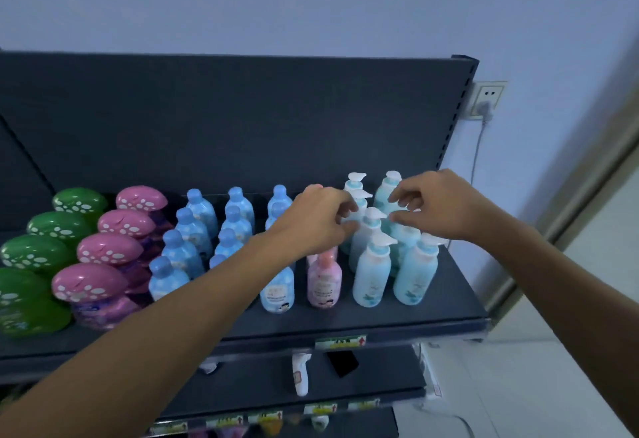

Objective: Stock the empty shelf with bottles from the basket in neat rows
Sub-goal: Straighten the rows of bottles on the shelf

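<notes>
**Head view**

1. Task items: the pump bottles (371, 275) stand on the top shelf (449, 299) at its right end, in two rows that run from front to back. Each bottle is upright with its long axis vertical. The visible white pump spouts point to the right.
2. Left hand (321, 219): it reaches over the pink bottles (324, 282), with its fingers curled at the pump of a bottle partway back in the left row. Blur prevents confirming a grip.
3. Right hand (446, 206): it is positioned above the right row, with forefinger and thumb curved toward each other around a pump neck. Contact cannot be determined.
4. Adjacent stock, from right to left: the pink bottles, the blue bottles (193, 230), the pink-capped bottles (103, 251) and the green-capped bottles (38, 254). All stand in front-to-back rows.
5. Edges: the back panel (242, 119) closes the rear. The right row stands near the right edge of the shelf, with a narrow bare margin between them.
6. Clearance: a bare strip of shelf runs between the front bottles and the front lip. Open space lies above the pumps, up to the top edge of the panel.
7. Below: a lower shelf (380, 375) projects under the front lip.
</notes>
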Tool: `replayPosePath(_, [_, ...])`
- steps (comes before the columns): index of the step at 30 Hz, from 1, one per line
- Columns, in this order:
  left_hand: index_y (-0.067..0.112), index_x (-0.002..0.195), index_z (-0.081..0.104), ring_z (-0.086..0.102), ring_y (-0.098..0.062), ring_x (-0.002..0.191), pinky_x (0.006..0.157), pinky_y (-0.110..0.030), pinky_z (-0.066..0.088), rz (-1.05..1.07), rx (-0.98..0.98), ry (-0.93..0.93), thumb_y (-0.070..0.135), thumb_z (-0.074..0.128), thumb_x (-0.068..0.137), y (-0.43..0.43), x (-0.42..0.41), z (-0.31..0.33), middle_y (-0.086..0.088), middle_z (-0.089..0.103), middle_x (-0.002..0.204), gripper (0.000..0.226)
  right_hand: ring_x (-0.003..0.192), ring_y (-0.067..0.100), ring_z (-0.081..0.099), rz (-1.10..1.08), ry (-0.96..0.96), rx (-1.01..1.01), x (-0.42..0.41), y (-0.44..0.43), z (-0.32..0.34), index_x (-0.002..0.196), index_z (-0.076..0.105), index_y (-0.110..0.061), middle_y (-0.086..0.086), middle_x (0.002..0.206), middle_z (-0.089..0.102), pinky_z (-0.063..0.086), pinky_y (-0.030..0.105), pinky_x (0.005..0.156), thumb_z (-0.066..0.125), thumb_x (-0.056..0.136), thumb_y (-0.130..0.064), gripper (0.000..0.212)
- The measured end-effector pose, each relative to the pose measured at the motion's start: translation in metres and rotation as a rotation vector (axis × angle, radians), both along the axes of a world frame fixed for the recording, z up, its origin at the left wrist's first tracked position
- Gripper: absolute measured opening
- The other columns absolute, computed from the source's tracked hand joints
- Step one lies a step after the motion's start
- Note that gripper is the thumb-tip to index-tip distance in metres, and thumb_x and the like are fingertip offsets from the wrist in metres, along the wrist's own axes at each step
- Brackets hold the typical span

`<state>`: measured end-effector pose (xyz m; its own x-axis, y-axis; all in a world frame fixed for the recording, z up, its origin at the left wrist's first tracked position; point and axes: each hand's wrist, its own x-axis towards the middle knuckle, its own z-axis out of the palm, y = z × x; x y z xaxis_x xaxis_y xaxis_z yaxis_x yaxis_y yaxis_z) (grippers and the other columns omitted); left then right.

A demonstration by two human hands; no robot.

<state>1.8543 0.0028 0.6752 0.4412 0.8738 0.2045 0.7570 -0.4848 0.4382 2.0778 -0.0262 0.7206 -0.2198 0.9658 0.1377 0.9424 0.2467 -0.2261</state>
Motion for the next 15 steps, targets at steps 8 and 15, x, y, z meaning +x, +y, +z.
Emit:
replayPosePath(8, [0.026, 0.127, 0.063, 0.058, -0.01, 0.098, 0.091, -0.038, 0.053, -0.033, -0.104, 0.122, 0.051, 0.084, 0.072, -0.004, 0.062, -0.008, 0.009, 0.066, 0.106, 0.064, 0.088, 0.008, 0.063, 0.022, -0.051, -0.155, 0.061, 0.002, -0.027, 0.111, 0.071, -0.03, -0.015, 0.092, 0.07, 0.054, 0.032, 0.082, 0.076, 0.075, -0.05, 0.042])
replayPosePath(15, [0.023, 0.102, 0.073, 0.06, -0.006, 0.08, 0.074, -0.037, 0.057, -0.023, -0.064, 0.117, 0.035, 0.085, 0.074, -0.004, 0.068, -0.022, 0.015, 0.063, 0.082, 0.033, 0.089, 0.013, 0.06, 0.049, -0.008, -0.135, 0.069, 0.01, -0.058, 0.105, 0.073, -0.026, -0.014, 0.085, 0.059, 0.047, 0.026, 0.069, 0.08, 0.073, -0.039, 0.035])
